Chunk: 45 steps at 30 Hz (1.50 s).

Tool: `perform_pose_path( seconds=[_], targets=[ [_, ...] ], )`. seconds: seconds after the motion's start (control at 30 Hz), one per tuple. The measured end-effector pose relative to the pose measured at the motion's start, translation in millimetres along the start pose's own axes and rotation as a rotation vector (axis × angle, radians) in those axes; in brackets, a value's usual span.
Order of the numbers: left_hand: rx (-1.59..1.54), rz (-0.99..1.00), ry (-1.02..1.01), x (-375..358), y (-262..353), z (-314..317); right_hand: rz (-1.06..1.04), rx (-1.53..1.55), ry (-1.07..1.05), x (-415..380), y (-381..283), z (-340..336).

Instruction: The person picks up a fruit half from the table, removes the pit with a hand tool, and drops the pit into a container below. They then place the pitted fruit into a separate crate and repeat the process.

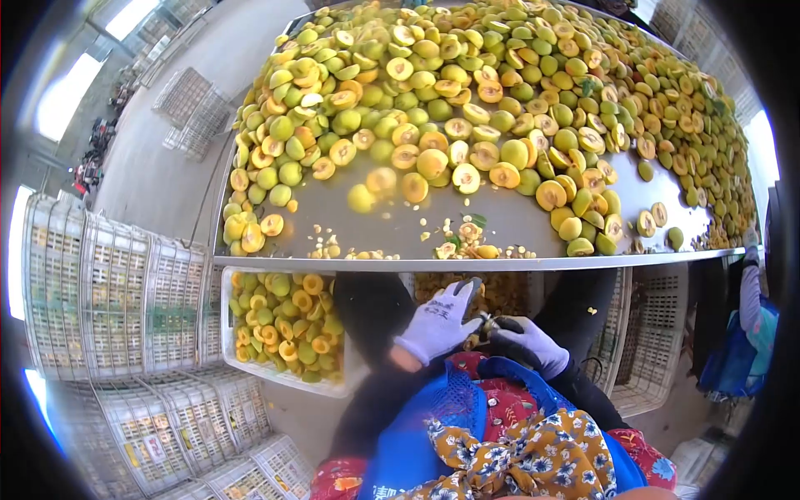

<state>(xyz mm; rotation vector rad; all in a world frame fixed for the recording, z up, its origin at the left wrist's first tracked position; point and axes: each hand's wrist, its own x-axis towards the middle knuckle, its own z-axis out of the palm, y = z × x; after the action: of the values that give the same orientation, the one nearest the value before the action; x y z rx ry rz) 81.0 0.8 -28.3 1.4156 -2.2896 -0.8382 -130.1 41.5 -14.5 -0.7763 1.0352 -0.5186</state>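
My left hand (439, 321), in a white glove with dark fingertips, is over my lap below the table edge. Its fingers and thumb are apart, with nothing visible between them. My right hand (531, 343), gloved the same way, is curled beside it. Its fingers close on a small dark greenish thing at the left thumb, too hidden to name. Halved green-yellow stone fruit (467, 177), like plums or apricots, is heaped on the metal table (333, 229). Two pieces of fruit (361, 198) are blurred. Loose pits (475, 242) lie near the front edge.
Below the table at left, a white crate (242, 354) holds pitted halves. Another container of brownish pieces (500, 287) is between my knees. A white crate (646, 350) stands at right. Stacked crates (117, 292) line the left. Another person's sleeve (750, 296) shows at far right.
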Motion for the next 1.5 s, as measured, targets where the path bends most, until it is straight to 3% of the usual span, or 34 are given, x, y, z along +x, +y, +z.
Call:
perform_pose_path(
  seconds=[0.07, 0.2, 0.27, 0.4, 0.5, 0.6, 0.63, 0.73, 0.83, 0.87, 0.9, 0.97, 1.03, 1.13, 1.23, 1.3, 1.37, 1.5],
  targets=[
    [-0.008, 0.054, -0.262, 31, 0, -42, 0.112, 0.168, 0.115, -5, -18, -5],
    [0.328, -0.132, 0.223, 136, -22, -41, 0.071, 0.027, 0.145, -11, -20, -17],
    [0.324, -0.288, 0.16, 189, -11, -51, 0.046, 0.006, 0.167, -15, -21, -13],
    [0.422, -0.153, 0.021, 224, -26, -21, -0.215, -0.213, 0.251, -12, 2, -24],
    [0.411, 0.002, -0.053, 217, -38, -12, -0.246, -0.2, 0.261, -14, 3, -31],
    [-0.015, 0.003, 0.02, 206, -62, -11, -0.378, -0.385, 0.375, -13, -7, -31],
    [-0.045, 0.099, 0.122, 196, -61, -10, -0.43, -0.462, 0.422, -15, -14, -30],
    [-0.963, -0.261, -0.087, 152, -10, -32, -0.484, -0.6, 0.506, -21, -31, -23],
    [-1.109, -0.364, -0.078, 111, 33, -47, -0.46, -0.77, 0.527, -19, -40, -15],
    [-1.15, -0.329, -0.064, 103, 29, -37, -0.45, -0.82, 0.524, -20, -47, -10],
    [-1.016, -0.173, 0.079, 93, 31, -23, -0.509, -0.826, 0.519, -19, -51, -5],
    [-1.088, -0.143, 0.182, 76, 31, -2, -0.503, -0.912, 0.516, -20, -54, 2],
    [-1.499, -0.408, 0.102, 65, 27, 8, -0.477, -0.989, 0.495, -22, -53, 5],
    [-1.241, -0.287, -0.043, 57, 31, 0, -0.421, -1.038, 0.477, -22, -48, 10],
    [-0.818, 0.039, 0.111, 50, 20, 18, -0.404, -1.148, 0.516, -21, -44, 17],
    [-0.837, 0.007, 0.158, 46, 22, 19, -0.418, -1.155, 0.523, -21, -41, 20],
    [-0.995, -0.168, 0.152, 44, 28, 15, -0.426, -1.153, 0.522, -22, -40, 23],
    [-0.546, -0.089, 0.327, 42, 35, 18, -0.411, -1.062, 0.456, -20, -36, 22]
  ],
)
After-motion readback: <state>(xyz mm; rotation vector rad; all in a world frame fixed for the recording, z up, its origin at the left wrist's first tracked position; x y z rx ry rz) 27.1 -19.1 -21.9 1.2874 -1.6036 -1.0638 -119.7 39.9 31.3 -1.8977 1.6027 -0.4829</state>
